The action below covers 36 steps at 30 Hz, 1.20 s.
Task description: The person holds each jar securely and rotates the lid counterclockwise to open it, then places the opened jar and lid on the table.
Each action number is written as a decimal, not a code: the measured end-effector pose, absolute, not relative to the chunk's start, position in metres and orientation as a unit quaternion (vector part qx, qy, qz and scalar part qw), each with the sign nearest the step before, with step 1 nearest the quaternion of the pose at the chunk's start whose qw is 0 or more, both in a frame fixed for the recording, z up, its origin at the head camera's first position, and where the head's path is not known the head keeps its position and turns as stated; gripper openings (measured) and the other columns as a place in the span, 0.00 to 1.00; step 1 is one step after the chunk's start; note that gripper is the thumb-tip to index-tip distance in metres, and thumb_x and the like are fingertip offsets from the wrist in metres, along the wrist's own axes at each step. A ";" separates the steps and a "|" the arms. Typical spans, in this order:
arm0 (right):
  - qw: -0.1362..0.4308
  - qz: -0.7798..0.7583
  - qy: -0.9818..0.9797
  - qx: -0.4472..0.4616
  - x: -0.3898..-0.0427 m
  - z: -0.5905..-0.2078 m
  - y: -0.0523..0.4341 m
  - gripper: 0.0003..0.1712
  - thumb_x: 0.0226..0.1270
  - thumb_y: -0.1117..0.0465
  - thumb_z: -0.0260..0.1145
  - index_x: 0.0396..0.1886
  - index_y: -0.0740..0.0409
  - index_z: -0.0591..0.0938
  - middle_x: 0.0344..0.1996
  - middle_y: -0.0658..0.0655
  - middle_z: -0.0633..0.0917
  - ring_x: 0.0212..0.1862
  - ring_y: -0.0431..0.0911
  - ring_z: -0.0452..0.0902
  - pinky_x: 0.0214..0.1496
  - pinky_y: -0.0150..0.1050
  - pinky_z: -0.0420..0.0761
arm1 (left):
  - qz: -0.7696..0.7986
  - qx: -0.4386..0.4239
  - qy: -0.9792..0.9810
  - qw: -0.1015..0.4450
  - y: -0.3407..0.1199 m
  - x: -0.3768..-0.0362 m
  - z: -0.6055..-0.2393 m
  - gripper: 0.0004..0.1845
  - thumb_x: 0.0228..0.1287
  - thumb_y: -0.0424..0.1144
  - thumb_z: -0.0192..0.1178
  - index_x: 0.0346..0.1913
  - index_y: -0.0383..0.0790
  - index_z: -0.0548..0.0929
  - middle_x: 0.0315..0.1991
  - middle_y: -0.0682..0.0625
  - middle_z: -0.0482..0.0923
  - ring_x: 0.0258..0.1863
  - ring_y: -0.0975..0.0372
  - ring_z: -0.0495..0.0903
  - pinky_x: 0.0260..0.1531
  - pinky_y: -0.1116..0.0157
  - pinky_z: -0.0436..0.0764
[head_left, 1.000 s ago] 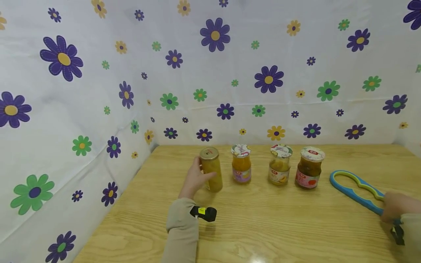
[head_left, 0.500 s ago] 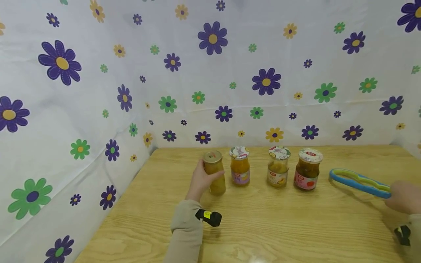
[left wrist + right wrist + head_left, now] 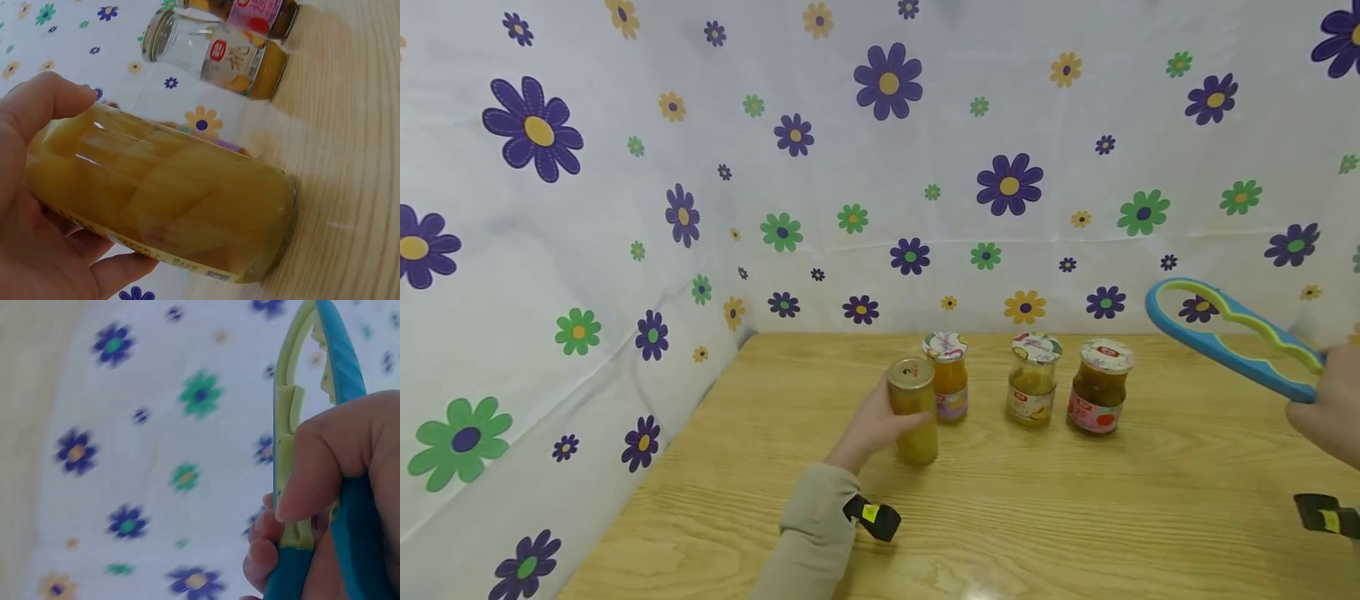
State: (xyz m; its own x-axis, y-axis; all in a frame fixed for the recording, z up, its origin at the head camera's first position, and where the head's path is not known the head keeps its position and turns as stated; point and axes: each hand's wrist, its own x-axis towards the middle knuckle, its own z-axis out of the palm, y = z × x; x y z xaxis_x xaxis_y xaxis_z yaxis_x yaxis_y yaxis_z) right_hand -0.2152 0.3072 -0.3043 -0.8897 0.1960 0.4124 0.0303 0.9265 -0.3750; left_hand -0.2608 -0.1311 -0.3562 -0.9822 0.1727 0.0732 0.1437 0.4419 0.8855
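- Left hand [image 3: 872, 425] wrapped round the gold-lidded jar [image 3: 913, 411]: thumb across the front of the glass, fingers behind; a firm, closed grip on the jar's lower half.
- Gold-lidded jar upright, base on or just above the worktop [image 3: 1015, 517], towards the back left part of the wood, standing just in front of and partly overlapping the next jar in the row.
- In the left wrist view, pale yellow fruit filling the gold-lidded jar [image 3: 162, 200], palm and thumb of the left hand [image 3: 37, 206] pressed against the glass.
- Right hand [image 3: 1326, 408] at the right edge of the head view, curled tight round the handle end of the blue and green jar opener [image 3: 1228, 337]; grip closed on it.
- Jar opener lifted clear of the worktop, tilted, its large loop uppermost and pointing left, seen against the flowered cloth [image 3: 625, 208].
- In the right wrist view, fingers [image 3: 325, 469] folded over the blue and green handle of the jar opener [image 3: 312, 394].
- Along the back edge of the worktop: orange-filled jar [image 3: 949, 377], pale-filled jar [image 3: 1033, 380], dark-filled jar with a red label [image 3: 1099, 386], all upright with printed lids, the last two a little apart.
- Beige sleeve [image 3: 808, 533] on the left forearm, a small black device with a yellow tag [image 3: 872, 517] at the wrist.
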 end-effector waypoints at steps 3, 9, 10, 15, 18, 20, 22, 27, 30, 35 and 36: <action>0.237 0.157 -0.959 0.005 -0.206 -0.284 0.279 0.23 0.33 0.73 0.56 0.33 0.83 0.63 0.17 0.65 0.63 0.17 0.52 0.59 0.14 0.38 0.58 | 0.513 0.130 0.848 0.025 -0.124 -0.258 -0.356 0.42 0.50 0.40 0.65 0.65 0.39 0.54 0.57 0.42 0.66 0.54 0.51 0.67 0.54 0.53 0.65; 0.228 0.092 -0.964 0.103 -0.196 -0.265 0.219 0.21 0.36 0.68 0.61 0.34 0.73 0.67 0.19 0.60 0.68 0.20 0.51 0.62 0.15 0.39 0.61 | 0.499 0.192 0.844 0.046 -0.109 -0.251 -0.356 0.39 0.51 0.40 0.64 0.64 0.40 0.55 0.56 0.45 0.67 0.54 0.54 0.67 0.53 0.56 0.65; 0.225 0.092 -0.963 0.120 -0.195 -0.265 0.209 0.24 0.37 0.67 0.62 0.37 0.74 0.67 0.21 0.61 0.69 0.23 0.52 0.63 0.16 0.40 0.62 | 0.492 0.200 0.846 0.047 -0.107 -0.250 -0.356 0.39 0.51 0.40 0.64 0.64 0.40 0.55 0.56 0.45 0.67 0.54 0.54 0.67 0.53 0.56 0.65; 0.223 0.097 -0.952 0.185 -0.192 -0.272 0.166 0.26 0.42 0.64 0.66 0.42 0.69 0.67 0.28 0.60 0.71 0.31 0.52 0.65 0.25 0.45 0.65 | 0.481 0.232 0.843 0.067 -0.098 -0.243 -0.359 0.35 0.52 0.41 0.64 0.61 0.42 0.59 0.54 0.49 0.68 0.54 0.57 0.67 0.53 0.57 0.66; 0.230 0.086 -0.946 0.213 -0.191 -0.281 0.148 0.21 0.43 0.65 0.64 0.39 0.66 0.68 0.27 0.56 0.71 0.31 0.50 0.64 0.26 0.46 0.63 | 0.485 0.277 0.826 0.066 -0.092 -0.233 -0.352 0.31 0.53 0.36 0.63 0.59 0.39 0.62 0.53 0.48 0.69 0.54 0.57 0.67 0.54 0.61 0.65; 0.246 0.075 -0.938 0.232 -0.191 -0.287 0.141 0.20 0.41 0.68 0.62 0.39 0.65 0.70 0.29 0.56 0.73 0.30 0.49 0.64 0.26 0.45 0.63 | 0.488 0.308 0.814 0.066 -0.088 -0.225 -0.343 0.28 0.54 0.33 0.61 0.57 0.35 0.63 0.52 0.45 0.69 0.54 0.56 0.67 0.54 0.62 0.64; 0.254 0.063 -0.933 0.246 -0.191 -0.292 0.136 0.22 0.40 0.68 0.62 0.40 0.65 0.70 0.30 0.57 0.74 0.31 0.49 0.64 0.27 0.45 0.62 | 0.483 0.332 0.808 0.060 -0.085 -0.217 -0.334 0.28 0.53 0.30 0.60 0.57 0.32 0.63 0.53 0.43 0.67 0.54 0.55 0.65 0.56 0.63 0.63; 0.248 0.053 -0.931 0.263 -0.192 -0.294 0.130 0.23 0.38 0.68 0.62 0.41 0.64 0.70 0.32 0.57 0.74 0.32 0.49 0.64 0.27 0.44 0.62 | 0.495 0.347 0.793 0.071 -0.081 -0.213 -0.329 0.32 0.52 0.28 0.60 0.60 0.33 0.59 0.56 0.42 0.64 0.58 0.55 0.62 0.58 0.64 0.60; 0.234 0.046 -0.934 0.267 -0.193 -0.294 0.129 0.22 0.38 0.68 0.63 0.39 0.63 0.71 0.31 0.57 0.74 0.31 0.48 0.64 0.26 0.43 0.62 | 0.508 0.364 0.776 0.078 -0.080 -0.214 -0.330 0.34 0.51 0.26 0.60 0.61 0.32 0.57 0.57 0.41 0.63 0.58 0.57 0.62 0.57 0.65 0.61; 0.209 0.045 -0.940 0.268 -0.194 -0.296 0.130 0.21 0.38 0.67 0.63 0.38 0.61 0.70 0.31 0.55 0.73 0.30 0.47 0.63 0.27 0.43 0.62 | 0.503 0.373 0.774 0.089 -0.080 -0.217 -0.333 0.35 0.51 0.26 0.61 0.61 0.34 0.57 0.58 0.43 0.62 0.58 0.61 0.61 0.58 0.66 0.60; 0.203 0.046 -0.941 0.267 -0.195 -0.296 0.130 0.21 0.38 0.67 0.63 0.38 0.61 0.70 0.31 0.54 0.72 0.30 0.47 0.62 0.27 0.43 0.62 | 0.500 0.371 0.777 0.091 -0.080 -0.218 -0.333 0.35 0.51 0.27 0.61 0.62 0.35 0.57 0.58 0.44 0.63 0.58 0.62 0.61 0.58 0.66 0.60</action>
